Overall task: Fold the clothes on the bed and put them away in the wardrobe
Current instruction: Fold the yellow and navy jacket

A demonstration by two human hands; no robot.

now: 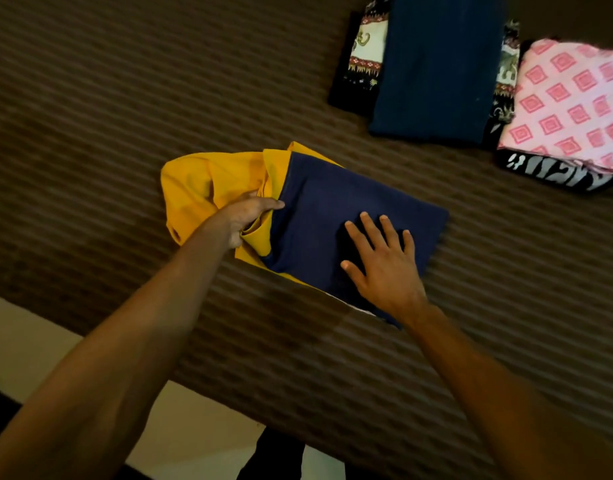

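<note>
- Bedspread [125, 98], brown with stripes, lies under everything; a yellow and navy garment [332, 209] lies on it, partly folded.
- Left hand [244, 220] grips a bunched fold of the yellow cloth at the seam where yellow meets navy, fingers curled round it.
- Right hand [381, 258] lies flat on the navy panel, fingers straight and spread, pressing it down just to the right of the left hand.
- Beyond the right hand, well apart from it, sits a folded dark blue garment [440, 64] on top of a black patterned cloth [363, 57].
- Just right of that pile, a pink garment with diamond print [568, 102] rests on a black and white printed piece [557, 171].
</note>
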